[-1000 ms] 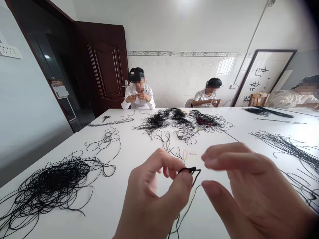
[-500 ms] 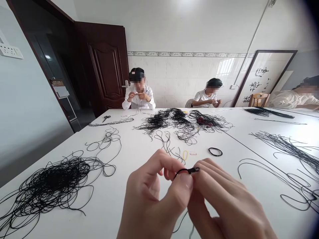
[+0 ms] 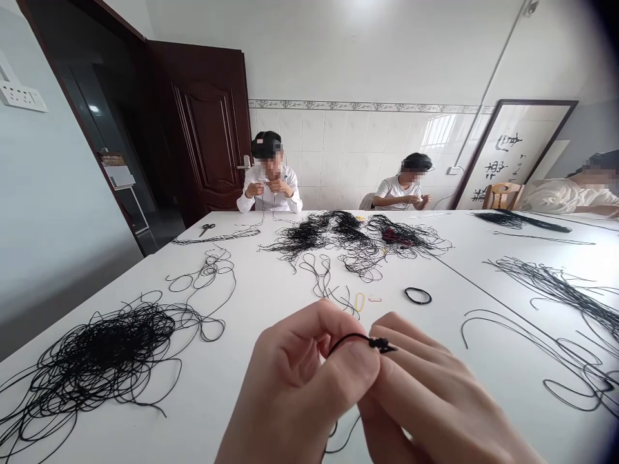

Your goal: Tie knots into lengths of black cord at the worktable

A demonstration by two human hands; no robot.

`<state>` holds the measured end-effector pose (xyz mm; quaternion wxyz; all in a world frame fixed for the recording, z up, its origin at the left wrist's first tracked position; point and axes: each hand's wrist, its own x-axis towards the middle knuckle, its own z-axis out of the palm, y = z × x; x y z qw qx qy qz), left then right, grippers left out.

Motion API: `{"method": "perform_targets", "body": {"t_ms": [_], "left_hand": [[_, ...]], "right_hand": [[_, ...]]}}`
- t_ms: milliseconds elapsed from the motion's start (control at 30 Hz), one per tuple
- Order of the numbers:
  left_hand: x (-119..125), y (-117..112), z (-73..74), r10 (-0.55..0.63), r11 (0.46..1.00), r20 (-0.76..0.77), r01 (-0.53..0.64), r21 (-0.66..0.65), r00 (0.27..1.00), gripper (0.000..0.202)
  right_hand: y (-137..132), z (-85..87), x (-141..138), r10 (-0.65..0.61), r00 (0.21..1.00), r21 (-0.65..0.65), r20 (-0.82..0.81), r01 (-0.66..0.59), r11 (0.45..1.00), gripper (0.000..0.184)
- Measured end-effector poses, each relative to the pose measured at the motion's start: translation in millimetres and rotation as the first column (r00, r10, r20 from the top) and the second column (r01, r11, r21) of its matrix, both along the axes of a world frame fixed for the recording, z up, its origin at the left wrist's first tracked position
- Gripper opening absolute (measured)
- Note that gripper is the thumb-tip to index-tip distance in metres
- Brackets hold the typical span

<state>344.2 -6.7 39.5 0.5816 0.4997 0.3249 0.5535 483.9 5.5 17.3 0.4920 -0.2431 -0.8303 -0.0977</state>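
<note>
Black cord (image 3: 345, 337) arches over the thumb of my left hand (image 3: 309, 380), which is closed and pinches it between thumb and forefinger. A small knot (image 3: 379, 344) with a short end pointing right sits on the cord, at the tip of the left thumb. Against that knot, my right hand (image 3: 435, 393) presses its closed fingers; its thumb is hidden underneath. Loose cord hangs below, between the two hands. Beyond my fingers on the table lie a black cord ring (image 3: 418, 296) and a yellow rubber band (image 3: 359, 301).
A tangled heap of black cord (image 3: 106, 348) lies on the white table (image 3: 203, 399) at left. More cord bundles (image 3: 333, 232) spread across the far side, with scissors (image 3: 207, 229) beside them. Loose strands (image 3: 561, 283) lie at right. Co-workers (image 3: 271, 177) sit opposite.
Both hands have lowered slightly. The knot has turned, so its small end loop now shows as a short end pointing right, and more of the cord's arch shows over the left thumb.
</note>
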Motion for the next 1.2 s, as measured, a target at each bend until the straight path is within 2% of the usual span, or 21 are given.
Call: {"method": "perform_targets", "body": {"t_ms": [67, 167, 233, 300, 400, 533, 733, 800, 867, 933, 1000, 1200], "left_hand": [[-1, 0, 0.2, 0.108, 0.986, -0.131, -0.089, 0.140, 0.986, 0.013], [1, -1, -0.3, 0.276, 0.923, -0.229, -0.191, 0.334, 0.933, 0.017], [3, -3, -1.4, 0.316, 0.893, -0.242, -0.202, 0.402, 0.917, 0.018], [4, -5, -3.2, 0.326, 0.879, -0.265, -0.188, 0.438, 0.907, 0.019], [4, -5, -5.7, 0.353, 0.860, -0.288, -0.187, 0.474, 0.890, 0.017], [3, -2, -6.3, 0.402, 0.863, -0.344, -0.227, 0.451, 0.848, 0.005], [3, 1, -3.3, 0.350, 0.908, -0.389, -0.205, 0.366, 0.853, 0.013], [2, 1, -2.1, 0.307, 0.928, -0.386, -0.184, 0.324, 0.870, 0.012], [1, 1, -0.8, 0.238, 0.952, -0.377, -0.138, 0.274, 0.895, 0.012], [-1, 1, 0.2, 0.145, 0.974, -0.364, -0.068, 0.216, 0.920, 0.014], [-3, 1, 0.8, 0.077, 0.985, -0.352, -0.016, 0.173, 0.933, 0.015], [-6, 1, -0.7, 0.095, 0.985, -0.314, -0.044, 0.166, 0.944, 0.015]], "right_hand": [[-4, 2.0, 3, -0.007, 0.998, -0.076, -0.065, 0.002, 0.997, 0.023], [-9, 6.3, 8, -0.068, 0.956, -0.183, -0.287, 0.015, 0.983, 0.018], [-8, 9.3, 11, -0.066, 0.931, -0.210, -0.359, -0.012, 0.978, 0.012], [-6, 11.7, 14, 0.006, 0.939, -0.226, -0.344, -0.089, 0.970, 0.006], [-2, 13.0, 17, 0.121, 0.932, -0.237, -0.342, -0.210, 0.949, 0.008], [0, 10.6, 20, 0.180, 0.922, -0.255, -0.343, -0.276, 0.927, 0.010], [-1, 4.1, 16, 0.196, 0.911, -0.246, -0.363, -0.297, 0.923, 0.018], [-1, 2.9, 14, 0.155, 0.925, -0.183, -0.346, -0.228, 0.956, 0.018], [-1, 2.1, 14, 0.074, 0.953, -0.086, -0.295, -0.103, 0.991, 0.017], [-1, 1.4, 13, -0.010, 0.974, -0.006, -0.226, 0.009, 1.000, 0.014], [0, 0.9, 13, -0.054, 0.977, -0.005, -0.206, 0.055, 0.999, 0.012], [4, 2.3, 14, 0.142, 0.939, -0.125, -0.313, -0.189, 0.974, 0.018]]}}
